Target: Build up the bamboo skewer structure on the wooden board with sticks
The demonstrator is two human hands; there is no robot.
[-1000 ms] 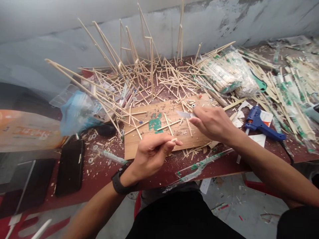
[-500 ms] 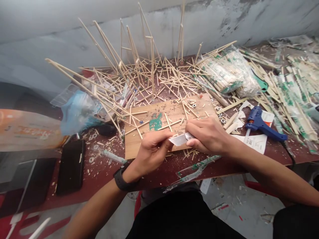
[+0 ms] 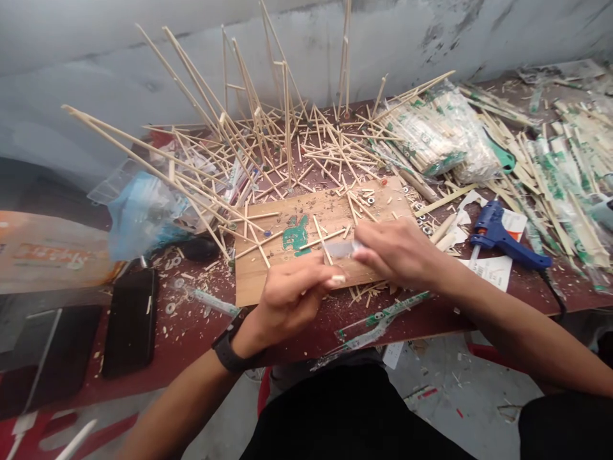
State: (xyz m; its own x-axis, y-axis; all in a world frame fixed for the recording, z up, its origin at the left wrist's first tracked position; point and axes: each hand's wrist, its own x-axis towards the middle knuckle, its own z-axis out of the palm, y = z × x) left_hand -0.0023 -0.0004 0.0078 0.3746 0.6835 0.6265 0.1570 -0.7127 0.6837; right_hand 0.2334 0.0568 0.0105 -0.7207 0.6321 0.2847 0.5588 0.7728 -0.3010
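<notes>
My left hand (image 3: pixel 294 291), with a dark band on its wrist, pinches a short wooden stick (image 3: pixel 338 279) whose pale end sticks out past the fingertips. My right hand (image 3: pixel 395 252) is closed on a knife with a flat metal blade (image 3: pixel 339 248), blurred and pointing left. The blade lies just above the stick, with a small gap between them. Both hands are over the front part of a wooden board (image 3: pixel 249 281), which bears thin sticks, some crossed, and a green figure (image 3: pixel 295 235).
Behind the board stands a tangle of joined sticks (image 3: pixel 287 128). A blue glue gun (image 3: pixel 507 243) and bagged sticks (image 3: pixel 431 137) are at the right. A black phone (image 3: pixel 129 322) and a blue bag (image 3: pixel 138 207) are at the left.
The blade has moved up and away from the stick end, and my right hand has shifted slightly. My left hand has turned a little, showing the stick's end. The view has shifted slightly.
</notes>
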